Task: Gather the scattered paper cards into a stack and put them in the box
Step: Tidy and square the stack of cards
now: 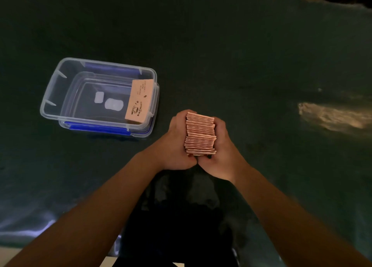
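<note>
A thick stack of pinkish paper cards [200, 134] stands on edge between both my hands, just above the dark green table. My left hand [177, 145] presses its left side and my right hand [220, 152] presses its right side, thumbs meeting at the near end. To the left sits a clear plastic box [50, 97] with blue clips, open at the top. One card with a coffee-cup print [138, 101] leans against the box's right inner wall.
The dark green table surface [241, 55] spreads all around. A bright patch of reflected light [330, 117] lies at the right. The table's near edge and a dark garment [177, 216] show below my forearms.
</note>
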A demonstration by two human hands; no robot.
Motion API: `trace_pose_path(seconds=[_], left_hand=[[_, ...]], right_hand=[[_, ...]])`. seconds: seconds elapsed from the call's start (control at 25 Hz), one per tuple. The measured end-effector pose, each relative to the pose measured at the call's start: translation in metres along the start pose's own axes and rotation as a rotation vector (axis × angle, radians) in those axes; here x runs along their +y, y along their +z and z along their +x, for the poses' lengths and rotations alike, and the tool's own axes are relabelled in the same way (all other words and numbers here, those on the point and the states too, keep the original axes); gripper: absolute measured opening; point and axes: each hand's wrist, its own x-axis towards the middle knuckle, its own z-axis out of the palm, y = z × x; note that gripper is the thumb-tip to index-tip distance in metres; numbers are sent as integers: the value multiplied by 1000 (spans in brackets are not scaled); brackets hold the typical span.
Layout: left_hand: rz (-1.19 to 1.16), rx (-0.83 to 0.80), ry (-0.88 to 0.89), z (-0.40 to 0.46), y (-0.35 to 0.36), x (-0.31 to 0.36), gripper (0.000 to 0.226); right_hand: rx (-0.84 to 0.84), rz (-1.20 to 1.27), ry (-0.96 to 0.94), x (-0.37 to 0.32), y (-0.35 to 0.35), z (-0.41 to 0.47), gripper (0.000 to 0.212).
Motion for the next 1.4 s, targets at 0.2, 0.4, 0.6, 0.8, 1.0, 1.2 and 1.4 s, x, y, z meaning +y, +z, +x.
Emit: trace_pose_path(seconds=[0.2,0.4,0.6,0.8,1.0,1.2,1.4], left_hand=[[-50,-27,-55,-2,-9,-12,134],[28,-38,-27,-2,-6,-15,109],[31,-45,-4,0,-6,-11,108],[88,-147,-61,-2,-5,-20,107],[77,-85,-31,-3,-5,-19,108],[40,-111,-48,-4,-7,-24,117],[9,-36,17,0,0,-22,93]], right_hand=[[-108,-33,13,-1,-7,2,118],[-102,-53,25,-4,-2,5,109],[-83,-38,41,-3,-6,6,105],[-133,-42,52,-2,-3,3,110],[-104,-34,38,-5,-4,3,106],[-136,-51,26,-2,-2,1,112],[-114,-43,55,-9,-5,3,94]])
